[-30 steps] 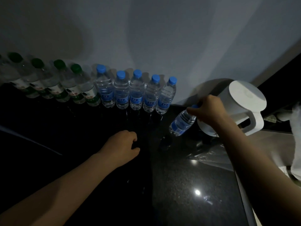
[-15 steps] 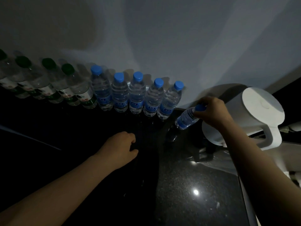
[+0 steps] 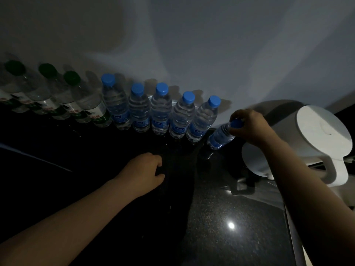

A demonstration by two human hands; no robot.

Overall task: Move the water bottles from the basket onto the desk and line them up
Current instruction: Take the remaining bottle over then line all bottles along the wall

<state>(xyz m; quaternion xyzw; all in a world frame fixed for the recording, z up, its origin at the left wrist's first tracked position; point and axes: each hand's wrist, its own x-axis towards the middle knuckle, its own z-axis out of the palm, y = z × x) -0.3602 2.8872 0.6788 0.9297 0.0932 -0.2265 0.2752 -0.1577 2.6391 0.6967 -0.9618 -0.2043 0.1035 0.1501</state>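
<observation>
Your right hand (image 3: 249, 127) pinches a water bottle (image 3: 221, 136) at its blue cap (image 3: 235, 123), with your fingers curled round the top and the thumb on the near side. The bottle is tilted, and its base points down and away from your fingertips toward the row. The picture is too dark to show whether the base touches the desk (image 3: 221, 217).

Just past that base, on the side away from your right fingers, 5 blue-capped bottles (image 3: 161, 112) stand upright in a line against the wall (image 3: 192, 45), each beside the next. Farther along the same line stand green-capped bottles (image 3: 92, 104), and 3 of their green caps show.

Behind your right knuckles, close to the wrist, sits a white kettle (image 3: 317, 139) with its handle turned toward you.

Your left hand (image 3: 143, 172) rests knuckles up on the desk, its fingers loosely curled and narrow. The fingertips are lost against the black surface. The row of blue-capped bottles stands ahead of those fingertips, well apart from them.
</observation>
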